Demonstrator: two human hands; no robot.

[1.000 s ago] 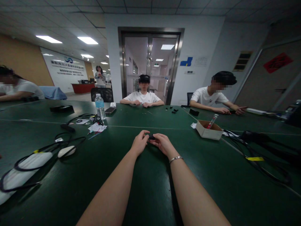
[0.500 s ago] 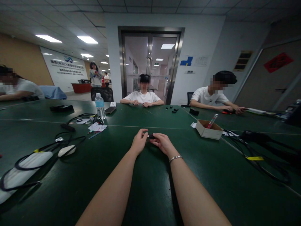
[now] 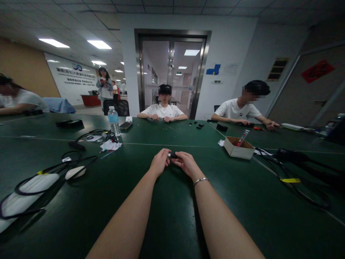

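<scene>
Both my arms reach forward over a dark green table (image 3: 172, 216). My left hand (image 3: 159, 162) and my right hand (image 3: 186, 164) meet at the table's middle, fingers curled and pinched on a small black part (image 3: 173, 155) held between them. The part is mostly hidden by my fingertips. A thin bracelet (image 3: 201, 181) circles my right wrist.
A cardboard box (image 3: 238, 148) with a red-capped tube stands at right, black cables (image 3: 302, 172) beyond it. At left lie black cables, a white mouse (image 3: 75, 173), papers and a water bottle (image 3: 114, 121). Three seated people work at the far edges; another person stands in the back hall.
My hands stay together on the small black part, with only slight finger shifts. The standing person in the hall has walked left. The person at right has moved an arm.
</scene>
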